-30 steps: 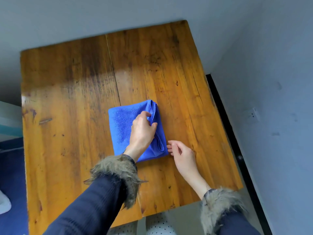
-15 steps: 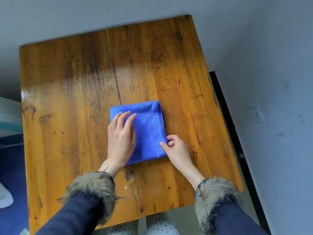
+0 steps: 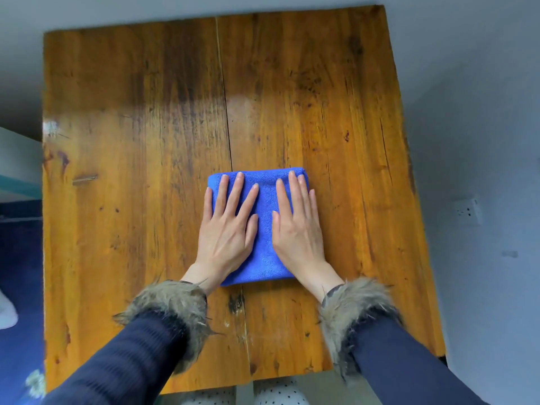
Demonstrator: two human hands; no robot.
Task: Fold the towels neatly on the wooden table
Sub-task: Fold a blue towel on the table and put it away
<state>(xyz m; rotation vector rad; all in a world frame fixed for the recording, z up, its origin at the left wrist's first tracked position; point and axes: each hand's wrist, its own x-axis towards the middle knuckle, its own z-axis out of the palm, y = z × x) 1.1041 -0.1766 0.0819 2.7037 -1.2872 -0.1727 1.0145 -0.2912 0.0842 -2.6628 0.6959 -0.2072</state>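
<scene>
Folded blue towel [image 3: 264, 229] on wooden table [image 3: 140, 141], under both flat hands, left hand [image 3: 226, 229], right hand [image 3: 298, 226]

The right hand [image 3: 298, 229] was beside the folded blue cloth towel [image 3: 264, 229]; now it lies flat on top. The left hand [image 3: 228, 229] let go and lies flat too.

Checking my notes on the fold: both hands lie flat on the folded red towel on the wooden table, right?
Not quite: the towel is blue, not red. The head view shows the left hand and right hand lying flat on it, folded, on the wooden table.
</scene>
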